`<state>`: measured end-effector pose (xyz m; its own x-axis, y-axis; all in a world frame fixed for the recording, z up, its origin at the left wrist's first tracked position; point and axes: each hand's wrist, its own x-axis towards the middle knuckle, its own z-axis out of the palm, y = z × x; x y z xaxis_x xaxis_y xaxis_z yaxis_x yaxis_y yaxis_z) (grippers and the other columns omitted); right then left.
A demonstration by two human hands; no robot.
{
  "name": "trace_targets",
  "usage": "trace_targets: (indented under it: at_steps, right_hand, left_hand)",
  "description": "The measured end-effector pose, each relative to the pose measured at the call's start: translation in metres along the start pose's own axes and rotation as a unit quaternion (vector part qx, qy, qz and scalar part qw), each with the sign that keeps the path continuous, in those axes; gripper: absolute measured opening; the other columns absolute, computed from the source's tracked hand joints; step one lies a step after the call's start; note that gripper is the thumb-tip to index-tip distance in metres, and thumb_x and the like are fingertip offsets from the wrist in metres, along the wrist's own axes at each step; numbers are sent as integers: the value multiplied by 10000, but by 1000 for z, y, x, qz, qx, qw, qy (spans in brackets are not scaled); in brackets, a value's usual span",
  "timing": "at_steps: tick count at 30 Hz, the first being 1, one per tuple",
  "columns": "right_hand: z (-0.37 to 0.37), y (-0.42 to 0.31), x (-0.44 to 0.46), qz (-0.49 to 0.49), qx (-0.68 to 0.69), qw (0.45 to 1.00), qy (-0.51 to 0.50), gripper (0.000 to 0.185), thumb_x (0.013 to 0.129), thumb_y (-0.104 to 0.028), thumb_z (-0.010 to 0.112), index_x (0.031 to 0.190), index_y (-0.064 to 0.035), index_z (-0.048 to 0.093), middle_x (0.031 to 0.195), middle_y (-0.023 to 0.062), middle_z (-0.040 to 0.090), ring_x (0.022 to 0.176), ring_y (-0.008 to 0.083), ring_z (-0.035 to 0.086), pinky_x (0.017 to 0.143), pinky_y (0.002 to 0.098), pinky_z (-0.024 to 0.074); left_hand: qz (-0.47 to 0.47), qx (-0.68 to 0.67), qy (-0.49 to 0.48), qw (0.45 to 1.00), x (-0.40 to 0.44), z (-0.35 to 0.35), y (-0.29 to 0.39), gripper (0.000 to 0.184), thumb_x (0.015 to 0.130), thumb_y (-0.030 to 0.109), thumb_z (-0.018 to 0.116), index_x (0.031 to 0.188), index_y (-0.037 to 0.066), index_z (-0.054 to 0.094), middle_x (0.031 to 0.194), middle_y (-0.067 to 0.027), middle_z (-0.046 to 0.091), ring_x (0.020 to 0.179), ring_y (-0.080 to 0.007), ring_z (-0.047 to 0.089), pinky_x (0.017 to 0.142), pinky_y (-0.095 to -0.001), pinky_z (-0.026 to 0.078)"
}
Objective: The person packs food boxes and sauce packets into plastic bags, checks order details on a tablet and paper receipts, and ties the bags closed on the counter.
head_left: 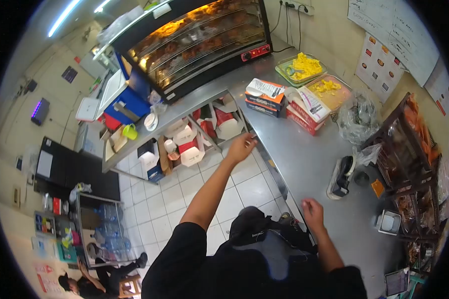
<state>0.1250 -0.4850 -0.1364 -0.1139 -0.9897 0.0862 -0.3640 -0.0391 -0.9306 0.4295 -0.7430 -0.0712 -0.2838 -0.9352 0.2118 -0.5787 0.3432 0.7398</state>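
Note:
My left hand (242,148) reaches forward above the tiled floor, close to the corner of the steel counter (279,144). Its fingers are loosely bent and apart, with nothing seen in them. Just beyond it, the shelf under the counter holds white and red takeaway boxes (190,149). Over the counter's near edge hovers my right hand (313,213), fingers slightly curled and holding nothing visible. The closest item to it on the counter is a dark tape dispenser-like object (340,178). Farther along are orange and black cartons (264,97) and red and white cartons (307,112).
A lit glass food warmer (199,45) stands at the back. Trays of yellow food (304,67) sit by the wall, beside a clear plastic bag (358,119). Brown racks (406,144) line the right side. Another person (92,281) sits at lower left.

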Motion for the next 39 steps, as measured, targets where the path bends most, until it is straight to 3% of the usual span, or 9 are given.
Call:
trace_targets:
  at_steps: [3, 6, 14, 16, 21, 25, 30, 35, 39]
  right_hand:
    - [23, -35, 111, -90, -46, 994, -38, 162, 906, -145, 593, 966, -6, 652, 851, 146, 651, 752, 267, 644, 692, 337, 504]
    - [60, -60, 201, -123, -92, 987, -48, 162, 898, -149, 594, 967, -13, 650, 847, 146, 641, 743, 279, 630, 691, 350, 500]
    - [169, -81, 264, 34, -27, 995, 85, 156, 888, -125, 606, 998, -21, 647, 870, 122, 647, 781, 245, 632, 705, 335, 502]
    - [194, -78, 252, 88, 20, 986, 139, 172, 900, -140, 608, 1011, -14, 648, 851, 90, 646, 807, 193, 633, 729, 315, 507]
    - [238, -52, 255, 227, 211, 920, 238, 262, 945, -226, 590, 1107, -21, 612, 1030, 87, 637, 925, 137, 606, 824, 299, 496]
    - [261, -79, 323, 231, 403, 841, 277, 501, 959, -335, 566, 1348, -52, 423, 1252, 135, 539, 1107, 197, 541, 963, 346, 428]
    - [282, -98, 391, 270, 438, 799, 310, 727, 974, -445, 505, 1497, -105, 131, 1453, 149, 335, 1312, 271, 365, 1066, 423, 323]
    - [295, -97, 394, 180, 373, 819, 398, 798, 950, -249, 571, 1507, -82, 25, 1463, 137, 307, 1340, 260, 338, 1091, 389, 312]
    - [296, -69, 324, 180, 524, 754, 352, 718, 943, -159, 558, 1491, -57, 105, 1440, 141, 361, 1311, 273, 389, 1085, 395, 340]
  left_hand:
    - [12, 19, 83, 996, 76, -31, -26, 388, 812, 224, 694, 1116, 13, 577, 914, -125, 659, 818, -257, 639, 698, -377, 498]
    - [107, 40, 151, 982, 172, -31, -70, 648, 741, 208, 745, 1307, 20, 490, 1187, -232, 567, 1132, -350, 536, 951, -412, 434]
    - [284, 231, -54, 929, 280, -78, -138, 513, 752, -63, 488, 1213, 114, 628, 1362, -168, 499, 1245, -396, 457, 1037, -469, 374]
    - [244, 364, -94, 894, 271, -111, -175, 452, 761, -42, 509, 1150, 123, 670, 1305, -183, 547, 1214, -378, 490, 1013, -470, 396]
    - [56, -5, -144, 988, 353, -118, -209, 258, 906, 177, 601, 1118, 45, 670, 1259, -167, 590, 1167, -280, 553, 961, -399, 445]
    - [-7, -336, -376, 863, 438, -48, -137, 522, 915, 422, 613, 1273, 44, 570, 1229, -87, 617, 1119, -195, 568, 943, -338, 457]
    - [-21, -162, -728, 666, 422, 13, -125, 669, 917, 398, 608, 1445, 61, 374, 1389, -98, 489, 1230, -156, 474, 947, -304, 457]
    - [-10, -246, -720, 649, 348, -22, -141, 919, 889, 329, 634, 1538, 107, 23, 1491, -139, 334, 1299, -203, 408, 956, -327, 452]
    - [-65, -269, -660, 699, 264, -30, -129, 981, 895, 317, 636, 1530, 116, -85, 1518, -138, 278, 1317, -228, 362, 925, -314, 434]
